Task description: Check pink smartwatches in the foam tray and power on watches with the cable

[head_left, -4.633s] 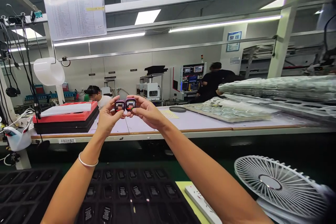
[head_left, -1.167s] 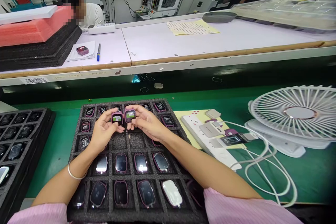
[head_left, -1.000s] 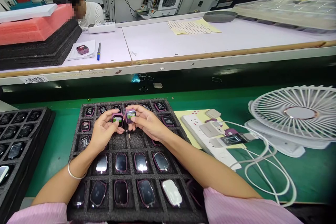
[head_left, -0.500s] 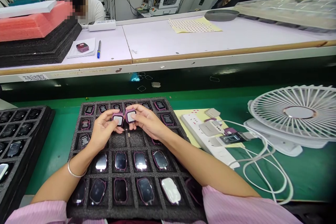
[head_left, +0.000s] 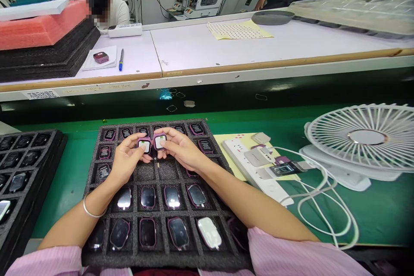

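Note:
My left hand (head_left: 127,158) pinches a purple-framed smartwatch (head_left: 144,145) with a lit, mostly white screen, thumb at its glass. Close beside it, my right hand (head_left: 178,147) grips a second purple smartwatch (head_left: 159,140), also lit white, with the thumb on its front. Both watches are held above a black foam tray (head_left: 161,213) divided into square pockets. Several more watches lie in the pockets, some with dark screens and some showing small text. One white-faced piece (head_left: 209,232) sits in the front row. Parts of the middle rows are hidden under my hands.
A second foam tray (head_left: 53,155) of watches is at left. To the right are a white power strip (head_left: 237,148) with plugs, looped white cables (head_left: 351,224) and a white fan (head_left: 365,138). Behind runs a raised shelf (head_left: 184,58); people (head_left: 119,10) are beyond it.
The screens of both held watches now show a small green patch at the top of the white. My hands stay nearly in place. A person in the background has shifted.

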`<action>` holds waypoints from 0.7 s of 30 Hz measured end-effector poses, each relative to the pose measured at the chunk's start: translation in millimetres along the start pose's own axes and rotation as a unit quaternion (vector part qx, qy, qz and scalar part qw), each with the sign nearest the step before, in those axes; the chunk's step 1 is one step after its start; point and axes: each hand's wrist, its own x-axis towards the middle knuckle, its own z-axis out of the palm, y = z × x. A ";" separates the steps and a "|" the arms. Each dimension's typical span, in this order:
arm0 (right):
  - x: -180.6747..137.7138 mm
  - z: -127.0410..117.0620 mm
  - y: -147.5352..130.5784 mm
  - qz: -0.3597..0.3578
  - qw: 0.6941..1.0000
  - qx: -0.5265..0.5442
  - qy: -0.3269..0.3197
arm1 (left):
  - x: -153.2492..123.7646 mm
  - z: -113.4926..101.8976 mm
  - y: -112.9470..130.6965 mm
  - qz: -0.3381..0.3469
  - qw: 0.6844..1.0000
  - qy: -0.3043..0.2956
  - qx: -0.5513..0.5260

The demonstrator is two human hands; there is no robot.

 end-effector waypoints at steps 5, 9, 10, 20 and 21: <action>0.2 0.5 -0.5 -0.002 1.000 0.000 0.000 | -0.3 -0.3 -0.5 0.001 1.000 -0.002 0.000; -0.2 1.1 -1.0 -0.005 1.000 -0.002 -0.002 | 0.1 -0.6 -1.4 0.004 1.000 -0.005 0.003; -0.2 1.0 -0.9 -0.006 1.000 -0.002 -0.003 | 0.2 -0.6 -1.6 0.005 1.000 -0.005 0.004; 0.2 -0.1 2.4 -0.019 1.000 0.001 -0.002 | 0.6 -1.7 -4.2 0.014 1.000 -0.018 -0.011; 0.2 0.0 2.3 -0.020 1.000 0.001 -0.002 | 0.7 -1.6 -4.6 0.015 1.000 -0.021 -0.013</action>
